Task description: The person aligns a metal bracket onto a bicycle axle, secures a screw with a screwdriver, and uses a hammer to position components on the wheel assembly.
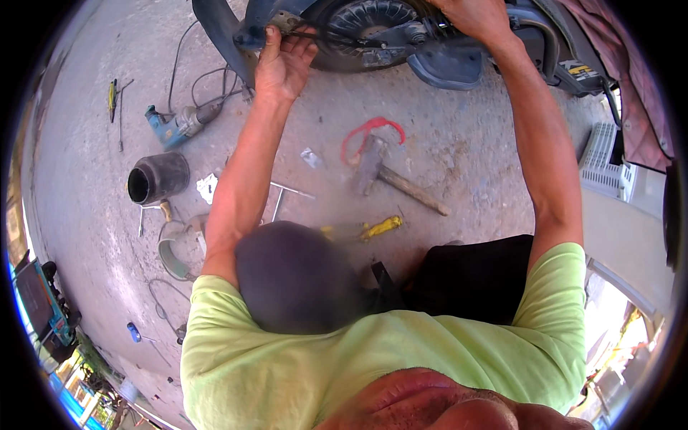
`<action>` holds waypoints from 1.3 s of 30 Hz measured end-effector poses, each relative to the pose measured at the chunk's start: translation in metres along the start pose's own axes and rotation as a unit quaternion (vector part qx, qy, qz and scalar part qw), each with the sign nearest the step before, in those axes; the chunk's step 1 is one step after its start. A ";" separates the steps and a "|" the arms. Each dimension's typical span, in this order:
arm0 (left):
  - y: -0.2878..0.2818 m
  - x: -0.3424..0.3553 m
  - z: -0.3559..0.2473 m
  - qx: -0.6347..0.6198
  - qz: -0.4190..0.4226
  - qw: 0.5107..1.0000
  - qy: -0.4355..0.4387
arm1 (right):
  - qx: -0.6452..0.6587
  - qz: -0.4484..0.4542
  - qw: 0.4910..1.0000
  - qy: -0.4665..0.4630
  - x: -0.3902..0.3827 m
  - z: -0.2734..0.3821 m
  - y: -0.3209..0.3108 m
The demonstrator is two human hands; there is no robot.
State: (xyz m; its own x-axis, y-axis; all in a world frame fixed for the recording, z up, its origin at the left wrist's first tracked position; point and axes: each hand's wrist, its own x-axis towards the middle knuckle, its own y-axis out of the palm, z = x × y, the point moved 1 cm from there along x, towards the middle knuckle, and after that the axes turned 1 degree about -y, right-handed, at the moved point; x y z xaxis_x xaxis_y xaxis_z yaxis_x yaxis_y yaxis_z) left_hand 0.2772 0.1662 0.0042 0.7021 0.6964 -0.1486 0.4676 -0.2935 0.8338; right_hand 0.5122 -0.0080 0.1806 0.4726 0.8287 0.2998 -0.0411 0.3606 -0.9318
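At the top of the head view stands a motorbike's wheel (369, 32) with dark bodywork round it. My left hand (282, 68) reaches up to its left side, thumb and fingers closed about a small worn metal plate (284, 21) next to a dark rod. My right hand (476, 18) lies by the wheel hub (416, 32) on the other side, above a dark blue panel (448, 66). The upper frame edge and the bike parts hide most of its fingertips, so its grip does not show.
On the concrete lie a hammer (408, 188), a red strap (373, 125), a yellow-handled screwdriver (382, 228) and a T-handle wrench (290, 190). Farther left are a corded teal drill (175, 127), a black cylinder (161, 178) and thin tools (120, 107). A white plastic crate (605, 161) stands at right.
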 end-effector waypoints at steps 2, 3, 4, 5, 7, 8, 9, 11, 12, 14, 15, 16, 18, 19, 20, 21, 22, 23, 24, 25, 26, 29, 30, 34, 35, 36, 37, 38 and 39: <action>0.000 -0.001 0.001 0.007 -0.003 1.000 0.000 | -0.022 -0.024 0.999 -0.008 -0.003 0.000 0.003; 0.002 -0.004 -0.001 0.019 -0.007 1.000 0.003 | -0.031 -0.030 0.999 -0.012 -0.003 0.001 0.004; 0.003 -0.005 -0.002 0.031 -0.011 0.999 0.007 | -0.040 -0.037 0.998 -0.015 -0.004 0.001 0.005; -0.001 -0.004 0.000 0.028 -0.002 1.000 0.002 | -0.048 -0.035 0.998 -0.023 -0.006 0.001 0.006; -0.005 0.000 -0.002 0.026 0.016 1.000 -0.001 | -0.060 -0.036 0.997 -0.044 -0.006 0.003 0.009; -0.008 0.002 -0.002 0.024 0.018 1.000 -0.002 | -0.062 -0.041 0.996 -0.053 -0.006 0.002 0.009; -0.007 0.001 -0.002 0.022 0.020 1.000 -0.003 | -0.063 -0.044 0.995 -0.062 -0.005 0.001 0.011; -0.007 -0.001 0.000 0.019 0.016 1.000 -0.005 | -0.076 -0.045 0.994 -0.069 -0.007 -0.001 0.013; -0.005 -0.002 -0.001 0.021 0.008 1.000 -0.002 | -0.082 -0.046 0.993 -0.069 -0.007 0.001 0.013; -0.002 -0.003 0.000 0.023 0.007 1.000 0.004 | -0.089 -0.045 0.993 -0.070 -0.008 0.001 0.014; -0.001 -0.005 0.001 0.023 0.013 1.000 0.007 | -0.090 -0.044 0.992 -0.072 -0.009 0.000 0.015; 0.000 -0.005 0.001 0.023 0.018 1.000 0.010 | -0.091 -0.042 0.992 -0.073 -0.009 0.000 0.015; 0.000 -0.006 -0.002 0.028 0.011 0.999 0.013 | -0.088 -0.053 0.992 -0.079 -0.007 0.003 0.017; 0.001 -0.006 -0.002 0.028 0.007 1.000 0.012 | -0.088 -0.057 0.991 -0.081 -0.007 0.003 0.018; 0.000 -0.006 -0.002 0.032 0.014 0.999 0.010 | -0.088 -0.063 0.990 -0.086 -0.007 0.003 0.018; 0.000 -0.007 -0.002 0.034 0.021 0.999 0.007 | -0.090 -0.067 0.990 -0.091 -0.008 0.003 0.018; -0.001 -0.007 -0.002 0.037 0.028 0.999 0.004 | -0.091 -0.072 0.989 -0.096 -0.008 0.003 0.019; -0.001 -0.007 -0.002 0.027 0.029 0.999 -0.003 | -0.093 -0.076 0.988 -0.097 -0.007 0.003 0.020; 0.002 -0.008 0.000 0.014 0.032 0.999 -0.012 | -0.098 -0.079 0.987 -0.097 -0.008 0.003 0.021; 0.004 -0.009 0.002 0.002 0.035 0.999 -0.021 | -0.103 -0.082 0.987 -0.097 -0.009 0.003 0.020; 0.008 -0.010 0.005 0.002 0.018 1.000 -0.024 | -0.101 -0.082 0.987 -0.096 -0.008 0.004 0.020; 0.030 -0.017 0.011 -0.002 -0.012 0.999 -0.040 | -0.101 -0.079 0.987 -0.091 -0.009 0.006 0.019; 0.037 -0.019 0.010 -0.005 -0.010 0.999 -0.044 | -0.102 -0.080 0.987 -0.091 -0.008 0.007 0.019; 0.043 -0.018 0.013 0.022 -0.017 0.999 -0.034 | -0.098 -0.098 0.983 -0.121 -0.008 0.003 0.021; 0.044 -0.018 0.015 0.011 -0.015 0.999 -0.032 | -0.118 -0.068 0.985 -0.107 -0.008 0.002 0.022; 0.046 -0.019 0.016 0.002 -0.013 0.999 -0.029 | -0.137 -0.039 0.985 -0.093 -0.009 0.001 0.024; 0.048 -0.019 0.017 -0.008 -0.012 1.000 -0.026 | -0.156 -0.010 0.984 -0.080 -0.009 -0.001 0.026; 0.047 -0.018 0.019 -0.006 -0.009 1.000 -0.020 | -0.149 -0.029 0.984 -0.092 -0.009 -0.004 0.028; 0.047 -0.017 0.021 -0.004 -0.007 1.000 -0.015 | -0.143 -0.047 0.983 -0.105 -0.008 -0.007 0.029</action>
State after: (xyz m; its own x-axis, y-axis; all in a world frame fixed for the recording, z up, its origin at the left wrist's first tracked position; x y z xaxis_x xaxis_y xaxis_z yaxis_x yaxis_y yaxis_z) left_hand 0.2983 0.1269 0.0350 0.7111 0.6808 -0.1756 0.4729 -0.2783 0.8360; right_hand 0.5135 -0.0072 0.1493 0.2690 0.8781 0.3958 0.2577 0.3303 -0.9080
